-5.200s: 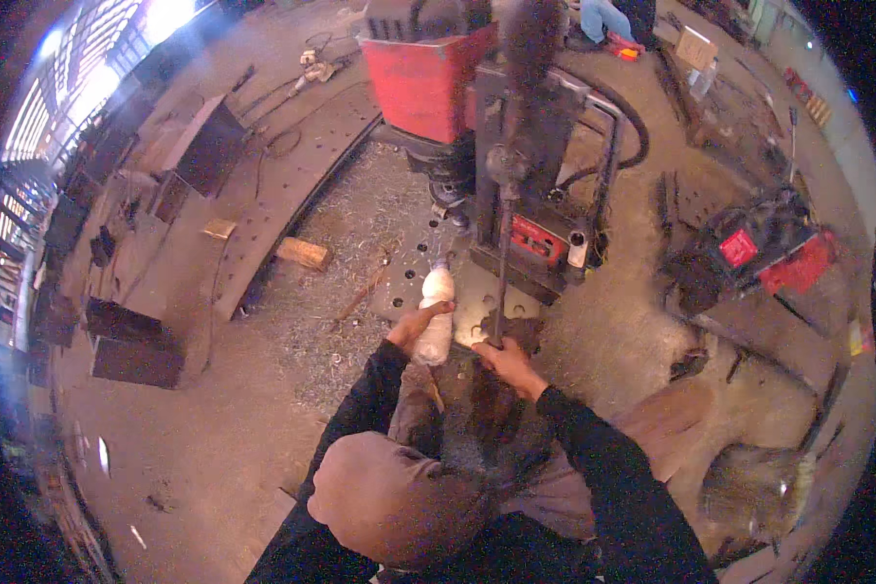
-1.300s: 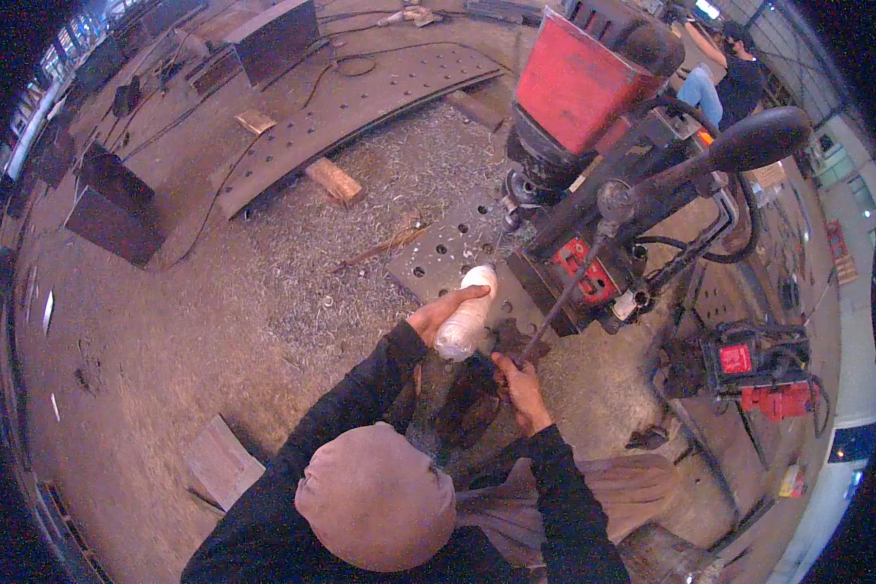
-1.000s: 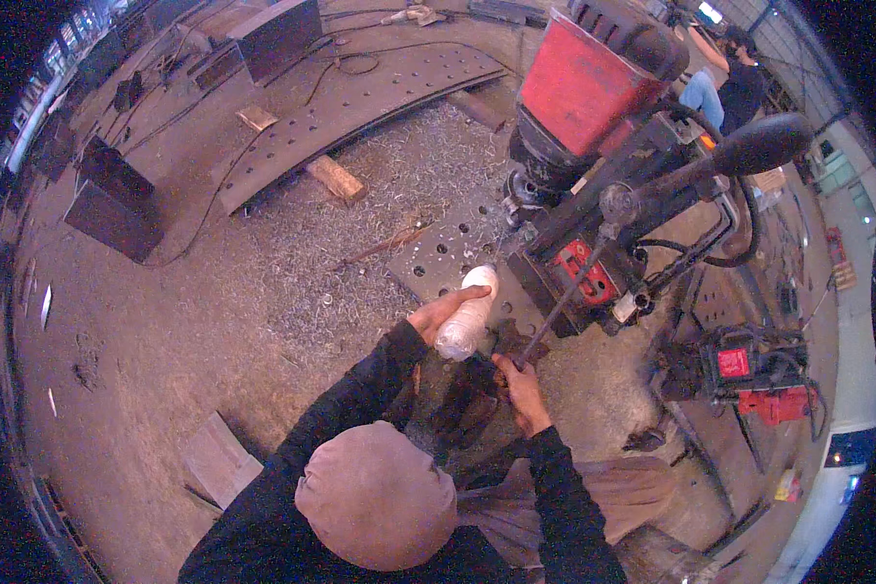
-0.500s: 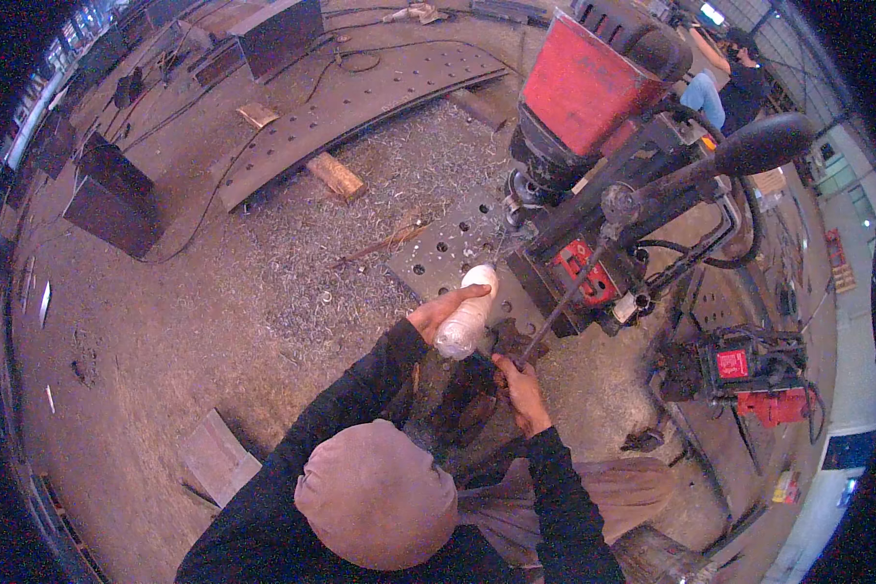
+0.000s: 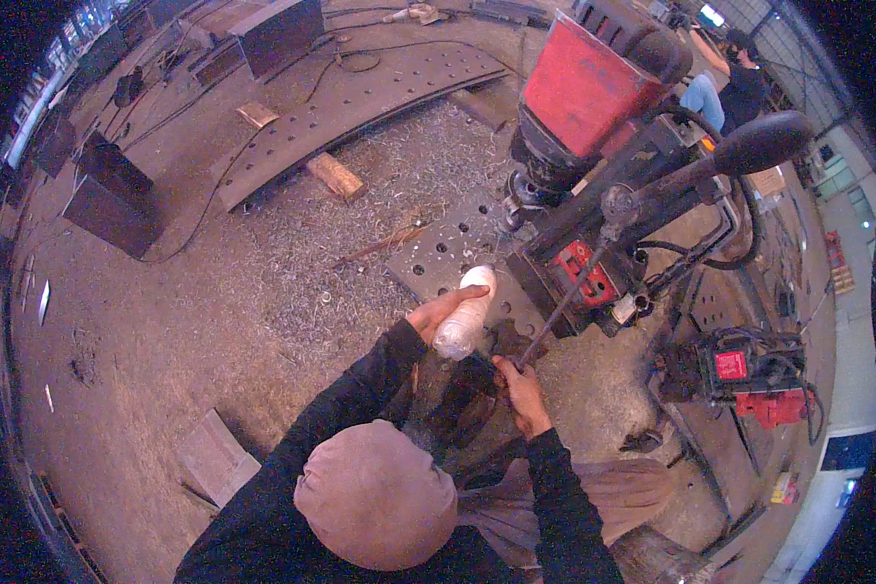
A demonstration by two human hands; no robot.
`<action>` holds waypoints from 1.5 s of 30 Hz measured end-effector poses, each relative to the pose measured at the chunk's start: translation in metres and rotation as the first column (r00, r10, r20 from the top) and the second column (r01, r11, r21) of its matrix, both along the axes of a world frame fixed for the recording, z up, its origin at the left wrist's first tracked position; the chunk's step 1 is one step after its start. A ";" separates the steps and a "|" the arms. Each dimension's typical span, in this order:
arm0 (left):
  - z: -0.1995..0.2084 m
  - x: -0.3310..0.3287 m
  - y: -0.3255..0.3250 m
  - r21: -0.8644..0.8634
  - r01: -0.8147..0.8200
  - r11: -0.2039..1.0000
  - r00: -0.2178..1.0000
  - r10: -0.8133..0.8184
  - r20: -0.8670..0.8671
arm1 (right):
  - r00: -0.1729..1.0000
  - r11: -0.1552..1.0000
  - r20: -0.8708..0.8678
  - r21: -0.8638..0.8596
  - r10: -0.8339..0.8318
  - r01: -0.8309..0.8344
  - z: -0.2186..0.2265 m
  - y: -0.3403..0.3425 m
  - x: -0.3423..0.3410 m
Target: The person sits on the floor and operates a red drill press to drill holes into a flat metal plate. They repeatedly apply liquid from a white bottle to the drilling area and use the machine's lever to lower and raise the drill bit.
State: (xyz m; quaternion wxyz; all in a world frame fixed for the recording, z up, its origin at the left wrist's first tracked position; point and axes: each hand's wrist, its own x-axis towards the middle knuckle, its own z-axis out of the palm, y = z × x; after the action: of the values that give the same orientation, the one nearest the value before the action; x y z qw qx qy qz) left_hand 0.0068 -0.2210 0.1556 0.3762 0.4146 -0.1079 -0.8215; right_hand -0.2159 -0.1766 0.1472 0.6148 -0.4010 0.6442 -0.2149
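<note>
My left hand [image 5: 440, 313] is wrapped round a whitish plastic bottle [image 5: 465, 326], held tilted over the near part of a steel plate [image 5: 414, 277] with drilled holes. The bottle's upper end points toward the foot of a drilling machine [image 5: 589, 88] with a red motor housing. My right hand [image 5: 524, 397] is closed on the lower end of a thin feed lever [image 5: 565, 310], which slants up to the machine's hub. The drill's tip is hard to make out where it meets the plate.
Metal shavings [image 5: 302, 292] litter the floor left of the plate. Beyond them a long perforated steel strip [image 5: 380, 95] rests near a wood block [image 5: 336, 177]. A second red-and-black drill [image 5: 749, 375] stands at right. Another person [image 5: 740, 88] is at far right. Cables cross the floor.
</note>
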 end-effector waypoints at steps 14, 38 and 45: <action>0.000 0.000 0.000 -0.006 0.008 1.000 1.000 -0.008 -0.016 | 1.000 0.999 -0.025 -0.032 0.015 -0.016 -0.005 -0.002 -0.004; 0.011 -0.001 0.004 -0.016 -0.046 0.999 0.999 0.047 0.023 | 0.999 0.999 0.052 0.029 0.017 -0.019 0.022 0.002 -0.001; 0.007 -0.001 0.000 -0.030 -0.014 0.999 1.000 0.014 0.023 | 0.995 0.996 -0.051 -0.012 0.083 -0.083 0.011 -0.001 -0.010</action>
State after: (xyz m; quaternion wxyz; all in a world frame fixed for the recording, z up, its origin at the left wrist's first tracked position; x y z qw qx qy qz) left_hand 0.0055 -0.2212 0.1628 0.3869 0.4192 -0.1217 -0.8123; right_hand -0.2257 -0.1775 0.1581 0.6038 -0.4371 0.6408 -0.1836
